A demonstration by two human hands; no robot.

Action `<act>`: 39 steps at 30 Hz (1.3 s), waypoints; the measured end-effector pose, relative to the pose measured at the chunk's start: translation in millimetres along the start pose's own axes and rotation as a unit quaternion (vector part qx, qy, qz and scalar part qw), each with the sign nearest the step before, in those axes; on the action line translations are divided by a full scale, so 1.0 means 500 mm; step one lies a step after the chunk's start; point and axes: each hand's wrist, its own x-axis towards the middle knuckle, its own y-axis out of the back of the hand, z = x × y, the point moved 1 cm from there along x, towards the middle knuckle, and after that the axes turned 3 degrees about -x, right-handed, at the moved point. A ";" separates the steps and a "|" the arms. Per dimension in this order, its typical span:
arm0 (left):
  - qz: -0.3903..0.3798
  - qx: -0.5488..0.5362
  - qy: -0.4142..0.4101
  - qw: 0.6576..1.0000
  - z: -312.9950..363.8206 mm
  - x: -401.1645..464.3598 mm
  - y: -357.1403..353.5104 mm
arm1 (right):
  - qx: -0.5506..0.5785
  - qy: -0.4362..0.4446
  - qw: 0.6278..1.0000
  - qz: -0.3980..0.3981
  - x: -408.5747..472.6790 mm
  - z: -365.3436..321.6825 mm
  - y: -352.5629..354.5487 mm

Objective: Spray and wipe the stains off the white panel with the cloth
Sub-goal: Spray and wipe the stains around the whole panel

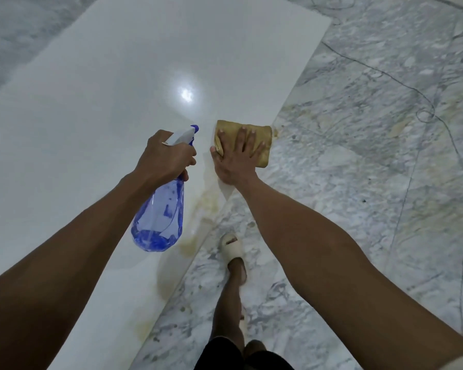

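A long glossy white panel (104, 84) lies flat on the floor, running from near left to far right. Yellow-brown stains (209, 201) smear its right edge near me. A folded tan cloth (262, 158) rests on that edge, partly over the floor. My right hand (235, 158) presses flat on the cloth, fingers spread. My left hand (166, 156) grips the neck of a blue see-through spray bottle (161, 220) with a white and blue nozzle, held above the panel just left of the cloth. A little blue liquid sits in the bottle's bottom.
Grey-veined marble floor (358, 161) surrounds the panel, with yellowish smears beside the cloth and along the panel's edge. My leg and foot in a pale slipper (231, 249) stand on the floor close to the panel's right edge. A lamp's reflection (186, 93) glares on the panel.
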 end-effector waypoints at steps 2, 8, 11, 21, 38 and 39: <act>-0.002 -0.007 0.017 1.000 -0.036 -0.059 0.016 | -0.009 0.004 1.000 0.001 -0.065 -0.029 -0.021; 0.013 -0.016 0.030 0.999 -0.139 -0.189 0.080 | -0.012 0.030 0.999 0.002 -0.224 -0.105 -0.072; 0.024 -0.011 0.037 0.999 -0.176 -0.245 0.115 | 0.008 0.037 0.999 0.011 -0.297 -0.143 -0.101; 0.034 0.008 0.005 0.999 -0.328 -0.405 0.235 | -0.006 0.023 1.000 -0.012 -0.541 -0.276 -0.174; -0.023 0.014 -0.013 1.000 -0.677 -0.767 0.421 | 0.007 -0.008 1.000 0.006 -1.026 -0.544 -0.356; -0.021 0.010 -0.010 1.000 -0.686 -0.781 0.428 | 0.012 -0.008 1.000 0.005 -1.044 -0.550 -0.359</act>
